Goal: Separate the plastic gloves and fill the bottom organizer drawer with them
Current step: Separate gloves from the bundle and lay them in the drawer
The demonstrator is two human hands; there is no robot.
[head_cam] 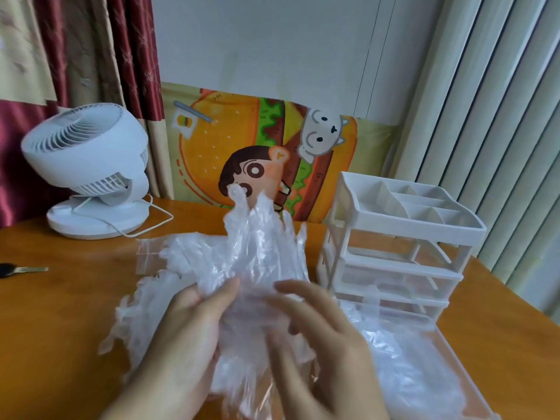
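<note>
A bunch of plastic gloves (260,250) was held up just left of the white organizer (394,237), glove fingers pointing upward. The left hand (185,338) was curled round the lower left of the bunch, thumb pressed on the film. The right hand (318,338) was blurred; its fingers were spread and loosely bent against the front of the bunch, and a firm grip could not be confirmed. More gloves (133,316) were lying on the bench (54,344) left of the organizer, beside a clear zip bag (148,253). The bottom drawer (454,368) was pulled out in front of the organizer and already partly filled with gloves.

Risks, as judged: several gloves could be peeled off together, since the thin film clings and the layers could not be told apart. The held bunch could be let slip, with the right hand so loose. Light gloves could be blown off the bench if the fan (88,165), well left of the organizer, was running; that could not be told. Gloves already in the drawer could be dragged out or spilled over its rim, and the light organizer could be nudged.
</note>
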